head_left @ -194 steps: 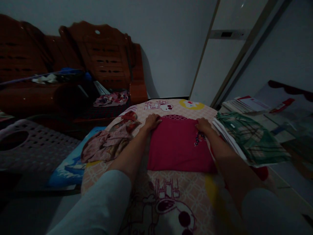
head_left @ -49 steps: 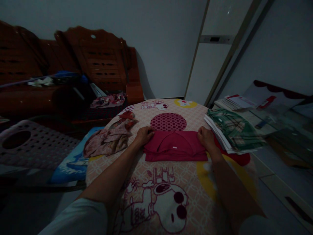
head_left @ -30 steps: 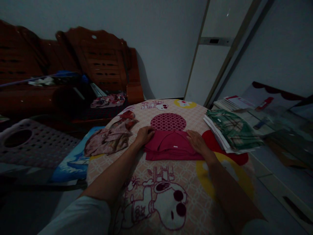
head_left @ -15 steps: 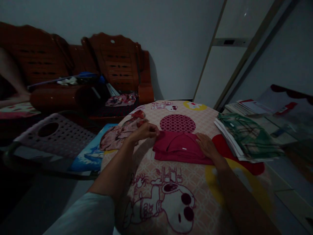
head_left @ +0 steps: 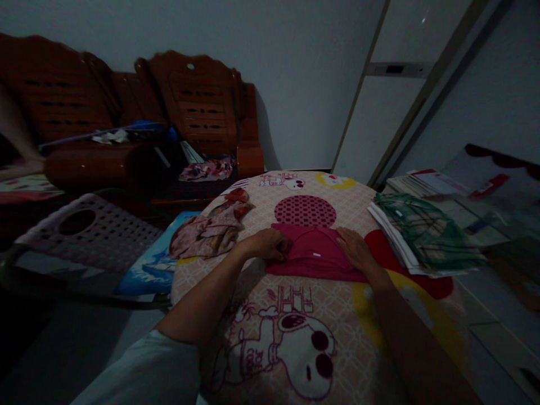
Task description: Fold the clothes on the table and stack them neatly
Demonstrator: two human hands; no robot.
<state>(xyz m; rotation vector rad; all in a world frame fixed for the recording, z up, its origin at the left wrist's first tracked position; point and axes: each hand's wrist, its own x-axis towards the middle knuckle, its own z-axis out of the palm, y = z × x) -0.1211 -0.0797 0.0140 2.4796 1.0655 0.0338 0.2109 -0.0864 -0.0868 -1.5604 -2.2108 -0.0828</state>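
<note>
A folded magenta garment [head_left: 314,253] with a small white label lies on the patterned tablecloth [head_left: 248,287]. My left hand [head_left: 270,244] is on the garment's left end, its fingers curled together; whether cloth is pinched between them is hidden. At the right end, my right hand [head_left: 354,247] rests with its fingers stretched out flat on the cloth.
Left of the garment lies a crumpled pinkish garment [head_left: 206,233]. On the right is a folded stack with green plaid cloth [head_left: 426,230] on top. Beyond are a wooden bench [head_left: 198,112], a woven chair [head_left: 93,228] and another person's arm [head_left: 19,129].
My left hand has moved right, from the garment's upper left corner onto its left part, and covers more of it. My right hand has stayed nearly in place.
</note>
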